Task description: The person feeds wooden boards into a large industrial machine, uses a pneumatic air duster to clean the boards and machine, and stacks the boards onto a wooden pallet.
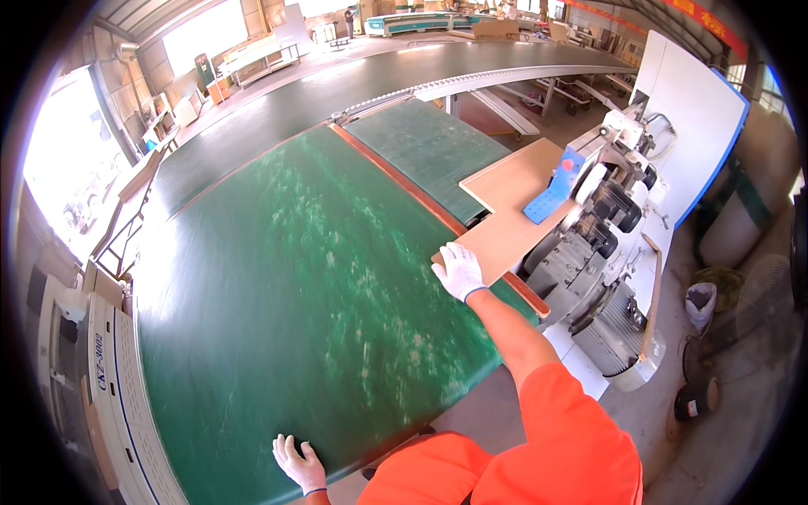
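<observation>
— Looking at the surface first: what is it?

— A broad green conveyor belt (286, 278), matte, scuffed with pale whitish streaks, edged on its right by a reddish-brown strip. On it lies a flat rectangular wooden panel (513, 202), light tan and smooth-faced.

— And the hands?

— Both wear white knit gloves. The right hand (459, 269) is stretched well forward on a bare forearm out of an orange sleeve, palm down, fingers spread flat on the panel's near corner: open, pressing, not gripping. The left hand (299, 463) rests low at the belt's near edge, fingers laid open over the rim.

— Which way does the panel run?

— Its long axis goes from the near corner under the right hand away and to the right, toward the grey and white edge machine (623, 219), where a blue perforated bracket (551, 198) sits against it.

— Where does it sit?

— At the belt's right side, beside the machine.
</observation>
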Available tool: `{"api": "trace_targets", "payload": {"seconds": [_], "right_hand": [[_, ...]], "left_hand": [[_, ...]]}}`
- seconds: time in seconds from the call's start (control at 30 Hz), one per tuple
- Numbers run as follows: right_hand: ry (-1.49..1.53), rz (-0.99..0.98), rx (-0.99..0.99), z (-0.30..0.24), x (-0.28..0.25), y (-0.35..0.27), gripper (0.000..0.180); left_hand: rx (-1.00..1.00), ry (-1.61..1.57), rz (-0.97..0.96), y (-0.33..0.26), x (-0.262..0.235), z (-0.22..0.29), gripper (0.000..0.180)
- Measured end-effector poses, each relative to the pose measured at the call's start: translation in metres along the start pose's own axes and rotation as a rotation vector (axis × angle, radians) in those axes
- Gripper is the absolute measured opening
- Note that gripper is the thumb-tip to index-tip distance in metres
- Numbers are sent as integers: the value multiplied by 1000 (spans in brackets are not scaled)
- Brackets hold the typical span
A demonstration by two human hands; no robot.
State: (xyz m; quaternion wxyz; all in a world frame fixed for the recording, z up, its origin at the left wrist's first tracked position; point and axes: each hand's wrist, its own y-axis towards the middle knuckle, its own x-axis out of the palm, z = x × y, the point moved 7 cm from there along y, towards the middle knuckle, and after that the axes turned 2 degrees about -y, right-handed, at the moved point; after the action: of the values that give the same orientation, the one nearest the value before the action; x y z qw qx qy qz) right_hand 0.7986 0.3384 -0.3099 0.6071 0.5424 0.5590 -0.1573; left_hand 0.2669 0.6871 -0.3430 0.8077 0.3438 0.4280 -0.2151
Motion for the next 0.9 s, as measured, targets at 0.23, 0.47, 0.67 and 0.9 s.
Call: {"api": "trace_targets", "payload": {"seconds": [0.23, 0.47, 0.67, 0.9], "right_hand": [[-10, -206, -91, -27, 33, 18, 56], [114, -157, -196, -78, 38, 8, 48], [129, -28, -264, -131, 42, -18, 39], [196, -57, -318, -191, 45, -47, 34]], "left_hand": [[-43, -121, -38, -36, -4, 30, 35], [-197, -616, -124, -59, 0, 71, 20], [-442, -1013, -418, -81, 18, 101, 13], [-548, -1026, -607, -122, 16, 70, 21]]}}
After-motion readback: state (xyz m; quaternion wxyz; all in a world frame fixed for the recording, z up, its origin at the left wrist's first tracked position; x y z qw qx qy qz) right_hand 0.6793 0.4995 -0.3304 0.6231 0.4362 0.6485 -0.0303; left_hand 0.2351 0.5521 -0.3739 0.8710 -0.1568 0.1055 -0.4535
